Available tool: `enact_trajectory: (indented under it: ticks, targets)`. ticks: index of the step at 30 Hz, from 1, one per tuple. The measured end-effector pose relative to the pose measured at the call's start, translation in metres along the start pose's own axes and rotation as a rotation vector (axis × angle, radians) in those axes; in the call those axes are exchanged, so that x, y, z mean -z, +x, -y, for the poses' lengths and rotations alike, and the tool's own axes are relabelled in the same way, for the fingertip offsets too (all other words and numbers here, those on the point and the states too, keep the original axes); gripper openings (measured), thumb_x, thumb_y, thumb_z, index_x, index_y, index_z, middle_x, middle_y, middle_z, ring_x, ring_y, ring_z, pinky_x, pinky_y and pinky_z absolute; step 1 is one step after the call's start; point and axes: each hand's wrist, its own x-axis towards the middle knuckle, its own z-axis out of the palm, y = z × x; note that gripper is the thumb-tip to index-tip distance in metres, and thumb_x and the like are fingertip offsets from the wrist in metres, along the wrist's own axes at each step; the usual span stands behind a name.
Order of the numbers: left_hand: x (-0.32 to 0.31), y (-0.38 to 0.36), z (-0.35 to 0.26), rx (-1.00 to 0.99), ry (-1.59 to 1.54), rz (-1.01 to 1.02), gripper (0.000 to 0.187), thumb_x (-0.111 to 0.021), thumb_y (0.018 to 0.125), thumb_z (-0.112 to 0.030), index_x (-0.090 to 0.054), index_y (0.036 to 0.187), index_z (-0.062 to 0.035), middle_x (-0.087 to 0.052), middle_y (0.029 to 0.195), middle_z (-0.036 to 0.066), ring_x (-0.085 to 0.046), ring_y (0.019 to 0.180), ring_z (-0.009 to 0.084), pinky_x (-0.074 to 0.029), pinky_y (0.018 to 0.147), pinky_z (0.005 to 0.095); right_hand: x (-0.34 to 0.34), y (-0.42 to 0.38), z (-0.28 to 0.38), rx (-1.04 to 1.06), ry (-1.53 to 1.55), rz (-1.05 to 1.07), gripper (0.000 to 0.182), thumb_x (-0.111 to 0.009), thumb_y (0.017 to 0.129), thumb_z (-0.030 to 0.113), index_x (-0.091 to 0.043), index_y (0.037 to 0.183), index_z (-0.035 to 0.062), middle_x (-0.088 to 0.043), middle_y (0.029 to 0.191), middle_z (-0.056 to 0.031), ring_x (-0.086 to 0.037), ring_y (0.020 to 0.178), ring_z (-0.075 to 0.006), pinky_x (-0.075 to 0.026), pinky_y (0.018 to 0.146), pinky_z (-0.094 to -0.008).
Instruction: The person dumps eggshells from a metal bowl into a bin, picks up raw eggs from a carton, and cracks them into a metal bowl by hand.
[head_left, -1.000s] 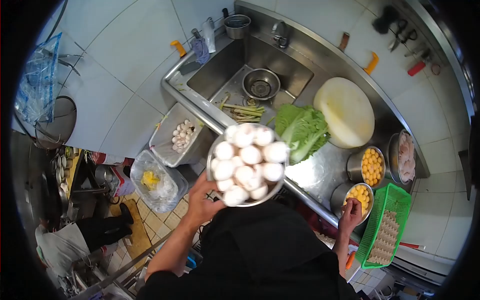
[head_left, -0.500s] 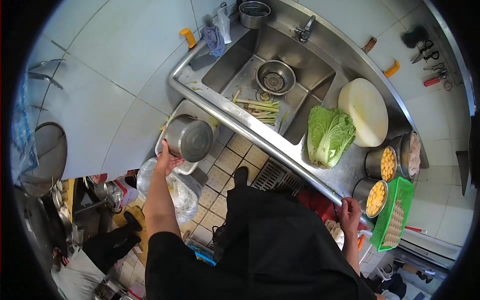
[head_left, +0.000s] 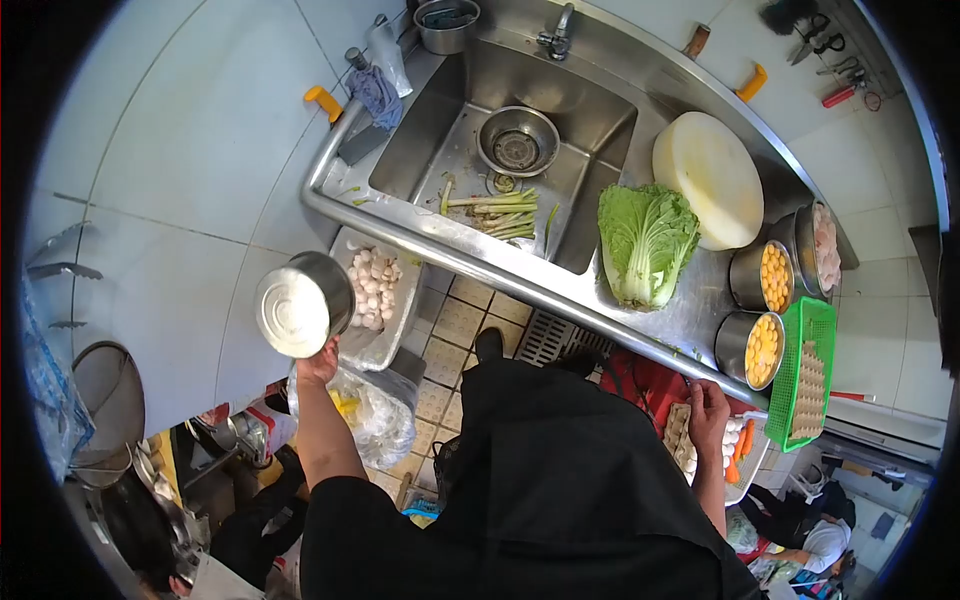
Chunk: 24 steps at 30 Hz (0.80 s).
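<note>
My left hand (head_left: 320, 362) grips a metal pot (head_left: 345, 290) by its lower side. The pot is tipped, its pale round base turned toward me and its mouth hidden. Just right of it, a white plastic tub (head_left: 400, 335) holds many whitish pieces, perhaps garlic or mushrooms. My right hand (head_left: 708, 405) is closed, fingers curled, beside the sink's front rail (head_left: 660, 352); whatever it may hold is hidden. Below it are a carton of eggs (head_left: 680, 440) and carrots (head_left: 742, 442).
The steel sink (head_left: 420, 150) contains a metal bowl (head_left: 517, 142) and trimmed green stalks (head_left: 500, 212). On the counter are a cabbage (head_left: 648, 245), a big pale round block (head_left: 708, 180), pots of egg yolks (head_left: 764, 350) and a green basket (head_left: 812, 320). A co-worker (head_left: 815, 535) is at lower right.
My left hand has moved the pot left and tipped it differently, uncovering the whitish pieces in the tub. My right hand has shifted slightly off the rail's edge. The view has turned somewhat.
</note>
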Motion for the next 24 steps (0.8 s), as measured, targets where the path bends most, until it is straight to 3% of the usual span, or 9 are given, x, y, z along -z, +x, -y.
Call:
enact_trajectory:
  ticks: [5, 9, 11, 12, 13, 14, 17, 19, 24]
  targets:
    - [0.000, -0.009, 0.000, -0.106, -0.141, 0.183, 0.051, -0.058, 0.089, -0.040, -0.056, 0.113, 0.0046, -0.064, 0.087, 0.019, -0.063, 0.067, 0.0234, -0.058, 0.055, 0.0286, 0.002, -0.003, -0.010, 0.036, 0.020, -0.057, 0.015, -0.058, 0.094, 0.011, -0.063, 0.094, -0.0030, -0.062, 0.082, -0.0065, -0.058, 0.074, -0.0129, -0.048, 0.067, -0.0267]
    - [0.020, -0.004, -0.025, -0.242, -0.279, 0.655, 0.037, -0.055, 0.091, -0.029, -0.061, 0.120, -0.0076, -0.064, 0.119, 0.014, -0.059, 0.110, 0.0316, -0.048, 0.096, 0.0470, 0.008, -0.014, -0.021, 0.012, 0.019, -0.102, 0.014, -0.057, 0.094, 0.010, -0.063, 0.093, -0.0020, -0.062, 0.082, -0.0075, -0.059, 0.070, -0.0127, -0.048, 0.065, -0.0265]
    - [0.056, 0.019, -0.059, -0.928, 0.634, 0.077, 0.039, -0.052, 0.094, -0.031, -0.058, 0.125, -0.0080, -0.059, 0.128, 0.013, -0.054, 0.120, 0.0294, -0.042, 0.104, 0.0480, 0.012, -0.022, -0.035, 0.022, -0.010, -0.165, 0.013, -0.057, 0.094, 0.011, -0.064, 0.094, -0.0012, -0.063, 0.083, -0.0089, -0.060, 0.072, -0.0145, -0.049, 0.066, -0.0275]
    - [-0.064, -0.052, -0.036, -0.581, -0.183, -0.148, 0.046, -0.049, 0.096, -0.035, -0.051, 0.134, -0.0095, -0.055, 0.135, 0.011, -0.050, 0.125, 0.0271, -0.039, 0.107, 0.0474, 0.014, -0.026, -0.049, 0.034, -0.039, -0.186, 0.013, -0.059, 0.093, 0.011, -0.064, 0.095, -0.0007, -0.063, 0.083, -0.0102, -0.061, 0.074, -0.0165, -0.049, 0.067, -0.0282]
    - [-0.039, -0.041, -0.044, -0.798, 0.189, 0.573, 0.054, -0.061, 0.090, -0.044, -0.055, 0.130, -0.0086, -0.061, 0.126, 0.011, -0.058, 0.115, 0.0287, -0.047, 0.100, 0.0442, 0.017, -0.032, -0.050, -0.046, -0.018, -0.185, 0.013, -0.060, 0.092, 0.010, -0.065, 0.096, -0.0005, -0.064, 0.084, -0.0109, -0.062, 0.075, -0.0178, -0.049, 0.068, -0.0287]
    - [-0.111, -0.097, -0.034, -0.463, 0.172, 0.707, 0.069, -0.064, 0.083, -0.056, -0.053, 0.133, -0.0090, -0.059, 0.129, 0.010, -0.058, 0.115, 0.0281, -0.046, 0.101, 0.0451, 0.021, -0.038, -0.046, -0.077, -0.007, -0.209, 0.013, -0.060, 0.092, 0.010, -0.065, 0.096, -0.0004, -0.064, 0.085, -0.0111, -0.062, 0.075, -0.0176, -0.050, 0.069, -0.0288]
    - [-0.196, -0.100, -0.024, -0.772, 0.339, 0.581, 0.082, -0.069, 0.073, -0.063, -0.054, 0.131, -0.0074, -0.057, 0.131, 0.011, -0.055, 0.118, 0.0272, -0.047, 0.100, 0.0444, 0.029, -0.052, -0.051, -0.144, 0.015, -0.285, 0.013, -0.060, 0.091, 0.011, -0.064, 0.096, -0.0004, -0.065, 0.087, -0.0111, -0.062, 0.075, -0.0173, -0.050, 0.068, -0.0289]
    - [-0.271, -0.119, 0.007, -0.891, 0.991, 0.598, 0.098, -0.079, 0.058, -0.068, -0.051, 0.127, -0.0049, -0.058, 0.118, 0.006, -0.055, 0.112, 0.0219, -0.042, 0.098, 0.0351, 0.034, -0.063, -0.067, -0.192, 0.012, -0.330, 0.013, -0.061, 0.091, 0.010, -0.064, 0.098, -0.0001, -0.065, 0.087, -0.0103, -0.061, 0.074, -0.0169, -0.049, 0.066, -0.0289]
    - [-0.432, -0.151, 0.175, -0.911, 1.462, 1.031, 0.052, -0.087, 0.056, -0.028, -0.054, 0.088, -0.0040, -0.046, 0.088, -0.001, -0.047, 0.079, 0.0115, -0.039, 0.074, 0.0239, 0.045, -0.092, -0.121, -0.300, -0.025, -0.502, 0.014, -0.061, 0.090, 0.011, -0.064, 0.099, 0.0011, -0.065, 0.090, -0.0128, -0.063, 0.072, -0.0192, -0.050, 0.066, -0.0300]
